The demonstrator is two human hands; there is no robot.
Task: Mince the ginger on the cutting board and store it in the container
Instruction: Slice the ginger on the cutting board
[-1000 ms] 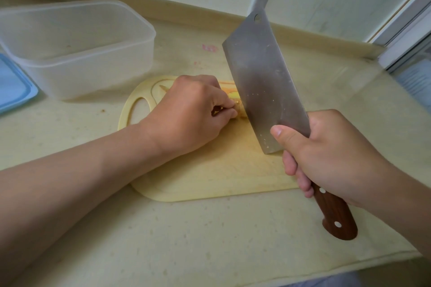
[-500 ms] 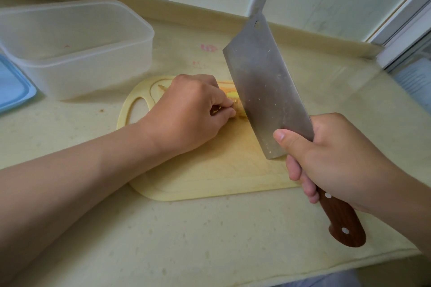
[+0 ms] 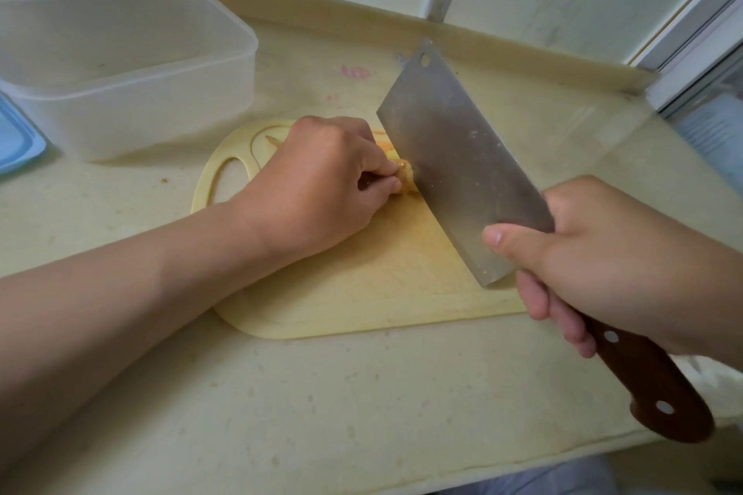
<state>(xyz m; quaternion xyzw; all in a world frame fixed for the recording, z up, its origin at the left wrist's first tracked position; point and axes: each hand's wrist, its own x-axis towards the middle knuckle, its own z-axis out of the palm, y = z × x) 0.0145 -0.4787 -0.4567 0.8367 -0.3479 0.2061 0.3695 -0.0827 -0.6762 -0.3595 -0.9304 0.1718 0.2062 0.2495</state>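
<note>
A pale yellow cutting board (image 3: pixel 362 285) lies on the counter in front of me. My left hand (image 3: pixel 321 181) curls over a small piece of ginger (image 3: pixel 406 175) on the board and pinches it with fingertips and thumb; most of the ginger is hidden under the hand. My right hand (image 3: pixel 611 257) grips the brown handle of a steel cleaver (image 3: pixel 454 157). The blade stands steeply, its edge down on the ginger right beside my left fingertips. A clear plastic container (image 3: pixel 120 64) stands open at the back left, holding only a few specks.
A blue lid (image 3: pixel 16 141) lies at the far left edge, beside the container. The beige counter (image 3: pixel 321 414) runs to a low backsplash and a white wall behind. A window frame (image 3: pixel 691 40) rises at the right. The counter's front edge is near the bottom.
The cleaver has come down from its raised position onto the ginger next to my left fingertips. My left hand keeps its hold on the ginger.
</note>
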